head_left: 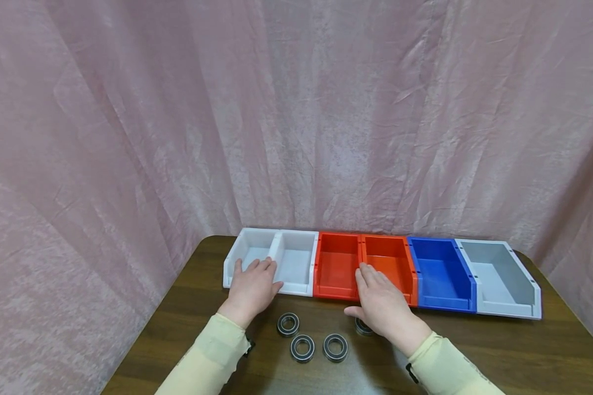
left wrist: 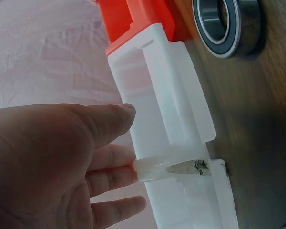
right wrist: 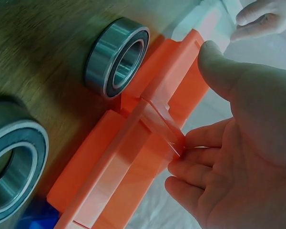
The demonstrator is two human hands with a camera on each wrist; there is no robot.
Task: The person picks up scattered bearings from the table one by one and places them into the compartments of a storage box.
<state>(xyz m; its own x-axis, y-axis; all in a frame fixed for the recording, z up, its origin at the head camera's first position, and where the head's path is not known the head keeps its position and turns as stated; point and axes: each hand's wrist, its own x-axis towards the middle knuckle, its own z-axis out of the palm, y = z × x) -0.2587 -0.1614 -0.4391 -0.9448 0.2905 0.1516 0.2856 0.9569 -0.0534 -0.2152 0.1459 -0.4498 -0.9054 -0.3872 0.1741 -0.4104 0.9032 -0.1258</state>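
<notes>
My left hand (head_left: 252,289) reaches over the front of the two white bins (head_left: 296,289), fingers spread and holding nothing. In the left wrist view its fingertips are at the wall between those bins; contact is hard to confirm. My right hand (head_left: 386,307) extends over the two red bins (head_left: 337,293), fingers straight and thumb out to the side. In the right wrist view, its fingertips meet the red divider (right wrist: 162,124). Several ball bearings lie on the table near the hands, among them a left one (head_left: 280,329), a front one (head_left: 302,359) and one partly hidden under the right hand (head_left: 362,328).
A blue bin (head_left: 447,302) and a grey bin (head_left: 506,308) continue the row to the right on the brown wooden table (head_left: 178,329). Behind the row hangs a pink curtain (head_left: 326,120), which also runs along both sides.
</notes>
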